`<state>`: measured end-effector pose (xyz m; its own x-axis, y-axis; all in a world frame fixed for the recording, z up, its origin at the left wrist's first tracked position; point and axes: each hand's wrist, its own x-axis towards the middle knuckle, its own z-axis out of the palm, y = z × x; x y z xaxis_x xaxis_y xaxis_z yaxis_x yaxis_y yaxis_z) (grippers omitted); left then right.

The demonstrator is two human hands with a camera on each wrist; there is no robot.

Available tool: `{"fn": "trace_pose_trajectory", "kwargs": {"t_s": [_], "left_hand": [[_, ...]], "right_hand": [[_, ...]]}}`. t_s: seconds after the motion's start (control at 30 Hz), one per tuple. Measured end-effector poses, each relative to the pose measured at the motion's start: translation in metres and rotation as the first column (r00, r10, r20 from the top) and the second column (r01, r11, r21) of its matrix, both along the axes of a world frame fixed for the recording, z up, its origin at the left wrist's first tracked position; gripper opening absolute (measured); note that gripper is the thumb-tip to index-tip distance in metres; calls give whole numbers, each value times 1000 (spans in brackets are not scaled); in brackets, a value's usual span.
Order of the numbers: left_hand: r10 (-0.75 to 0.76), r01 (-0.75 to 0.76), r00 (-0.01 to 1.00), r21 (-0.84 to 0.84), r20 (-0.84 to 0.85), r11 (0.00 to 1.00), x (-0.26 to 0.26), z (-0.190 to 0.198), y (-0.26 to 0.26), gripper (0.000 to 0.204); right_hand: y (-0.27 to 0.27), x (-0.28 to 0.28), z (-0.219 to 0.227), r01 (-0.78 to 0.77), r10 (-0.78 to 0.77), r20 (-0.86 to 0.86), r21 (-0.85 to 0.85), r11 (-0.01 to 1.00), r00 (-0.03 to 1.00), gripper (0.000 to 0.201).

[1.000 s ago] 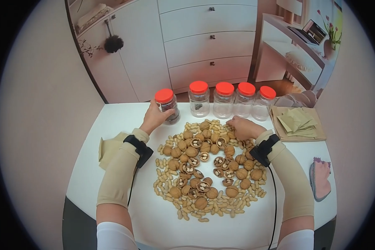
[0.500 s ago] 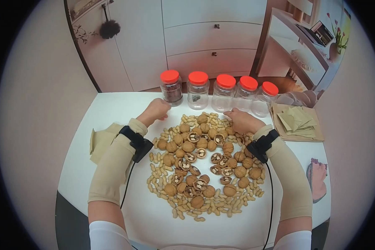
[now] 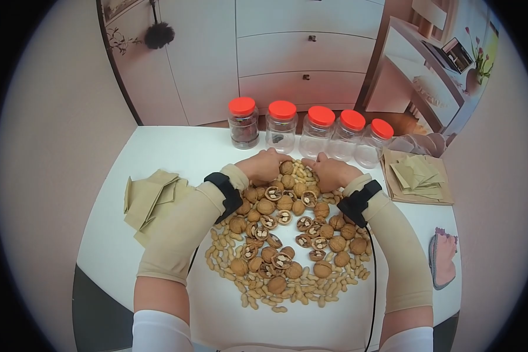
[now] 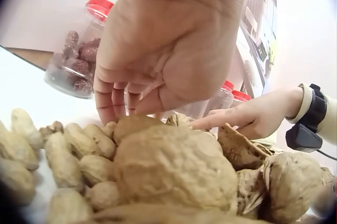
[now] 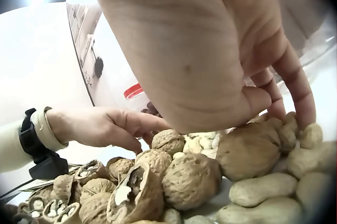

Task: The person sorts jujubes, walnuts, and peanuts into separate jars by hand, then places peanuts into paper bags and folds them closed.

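Observation:
At the far edge of a heap of walnuts (image 3: 265,206) and peanuts (image 3: 328,287), my left hand (image 3: 265,164) reaches down, fingers loosely bent. In the left wrist view, that hand's fingertips (image 4: 107,113) are low behind a large walnut (image 4: 174,168), beside peanuts (image 4: 66,161); their exact contact is hidden. Just to its right in the head view is my right hand (image 3: 333,173), a short gap between the two. Seen from the right wrist, its long fingers (image 5: 297,90) point down at peanuts (image 5: 263,190), with the thumb close above a walnut (image 5: 247,150).
Several red-lidded jars line the back; the leftmost (image 3: 244,130) holds dark red wrinkled pieces, and the second (image 3: 281,132) a small dark item. Folded brown paper (image 3: 152,199) lies left, more paper (image 3: 419,173) right, with a pink-and-grey cloth (image 3: 444,258) below it.
My left hand has let go of the leftmost jar, which now stands farther back, and has moved right to the top of the nuts. My right hand has shifted slightly left.

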<state>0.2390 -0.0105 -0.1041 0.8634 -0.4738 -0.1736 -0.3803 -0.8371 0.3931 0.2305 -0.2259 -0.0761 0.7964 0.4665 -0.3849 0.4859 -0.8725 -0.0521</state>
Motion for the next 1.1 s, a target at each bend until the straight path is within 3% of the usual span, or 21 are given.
{"fn": "trace_pose_trajectory", "kwargs": {"t_s": [0.43,0.53,0.63,0.7,0.77,0.87,0.93,1.07,1.1], "left_hand": [[-117,124,965,15,-234,992,-44,20,-7,71],[-164,169,977,28,-138,985,-50,25,0,71],[-136,135,990,-18,-32,991,-51,43,19,68],[52,-66,992,118,118,991,-43,48,33,68],[82,-103,990,193,115,976,-34,37,47,67],[95,-72,994,329,-52,942,-39,29,55,65],[94,-67,991,270,-91,961,-45,27,58,65],[93,-60,968,141,-234,988,-67,42,43,63],[83,-53,966,127,-243,990,-68,37,42,63]], "right_hand": [[-9,-38,7,-129,136,-56,107,986,989,84],[-6,-40,22,-205,211,-126,59,977,969,76],[6,-27,28,-105,111,-69,88,991,991,67],[16,-9,17,-109,99,55,223,969,994,64],[26,0,8,-120,105,82,216,969,991,62],[33,14,-19,-193,138,212,267,944,968,51],[36,16,-20,-176,161,103,156,972,982,45],[25,0,-15,-201,198,39,122,972,979,42],[22,-9,-5,-198,209,-57,154,968,976,43]]}}
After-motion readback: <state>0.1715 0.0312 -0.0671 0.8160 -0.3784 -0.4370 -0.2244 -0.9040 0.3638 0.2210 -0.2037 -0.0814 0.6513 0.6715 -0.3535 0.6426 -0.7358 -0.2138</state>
